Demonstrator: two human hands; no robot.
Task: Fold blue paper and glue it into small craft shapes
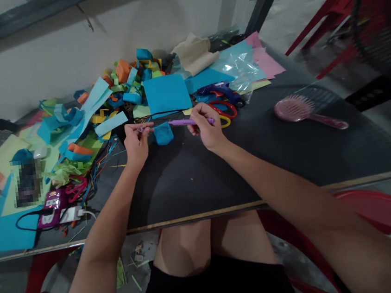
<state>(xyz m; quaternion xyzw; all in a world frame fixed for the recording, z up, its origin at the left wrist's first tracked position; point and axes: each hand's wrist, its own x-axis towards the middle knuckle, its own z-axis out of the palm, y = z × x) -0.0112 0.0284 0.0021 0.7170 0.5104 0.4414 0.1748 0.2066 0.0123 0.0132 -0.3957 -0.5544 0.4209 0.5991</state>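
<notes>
My right hand (206, 127) is closed around a slim purple pen-like tool (181, 122), its tip pointing left. Facing that tip, my left hand (137, 142) is closed in a pinch; what its fingers grip is too small to make out. A thin blue line shows between the left fingertips and the tool's tip. Just below lies a folded blue paper piece (164, 135) on the dark table (192, 179). Behind my hands is a flat square of blue paper (166, 94). Scissors with red and yellow handles (225, 109) lie beside my right hand.
A heap of folded paper pieces (123, 71) stands against the wall. A dark blue glue gun (226, 92) lies behind the scissors, and a pink hairbrush (294, 109) to the right. At left are paper sheets (12, 231), a purple corded device (51, 208) and a white adapter (70, 214).
</notes>
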